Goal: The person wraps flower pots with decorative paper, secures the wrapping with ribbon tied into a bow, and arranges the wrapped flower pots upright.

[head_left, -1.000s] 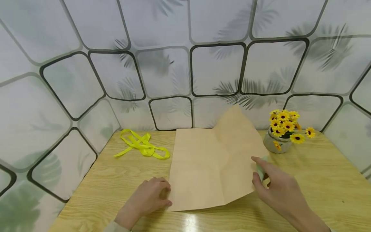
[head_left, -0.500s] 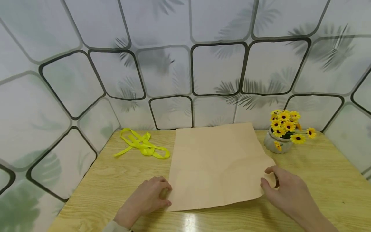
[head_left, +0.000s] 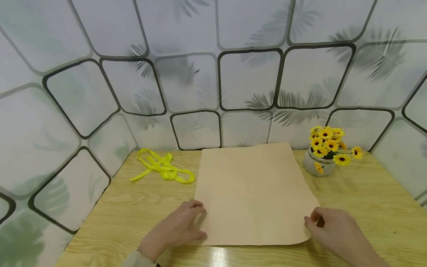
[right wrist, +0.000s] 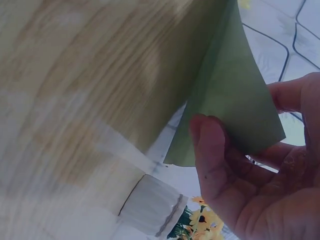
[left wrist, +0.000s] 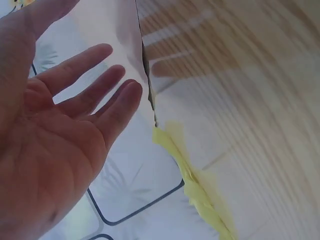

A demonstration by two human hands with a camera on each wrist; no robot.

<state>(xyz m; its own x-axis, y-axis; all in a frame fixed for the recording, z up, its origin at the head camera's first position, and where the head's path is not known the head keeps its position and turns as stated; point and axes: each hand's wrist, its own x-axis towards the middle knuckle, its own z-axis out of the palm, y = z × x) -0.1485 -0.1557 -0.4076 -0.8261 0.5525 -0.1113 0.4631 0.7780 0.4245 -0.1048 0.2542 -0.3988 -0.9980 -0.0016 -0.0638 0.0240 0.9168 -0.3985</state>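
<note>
A large tan sheet of paper [head_left: 250,193] lies across the middle of the table, its right front corner raised. My left hand [head_left: 178,228] rests at the sheet's left edge, thumb and fingertips on or just over the paper. In the left wrist view the fingers of that left hand [left wrist: 80,110] are relaxed and spread, gripping nothing. At the right edge my right hand [head_left: 337,230] pinches the lifted corner between thumb and fingers. From below, the right wrist view shows the paper's green underside [right wrist: 240,100] in this grip.
A loose bundle of yellow ribbon [head_left: 166,170] lies at the back left of the wooden table [head_left: 133,207]. At the back right stands a pale pot [head_left: 318,165] of yellow artificial flowers [head_left: 325,142]. A patterned curtain [head_left: 250,81] hangs behind the table.
The sheet's right half, folded up and creased earlier, has come down flatter. My right hand has moved right and towards me with the corner. The left hand has shifted slightly right, onto the paper.
</note>
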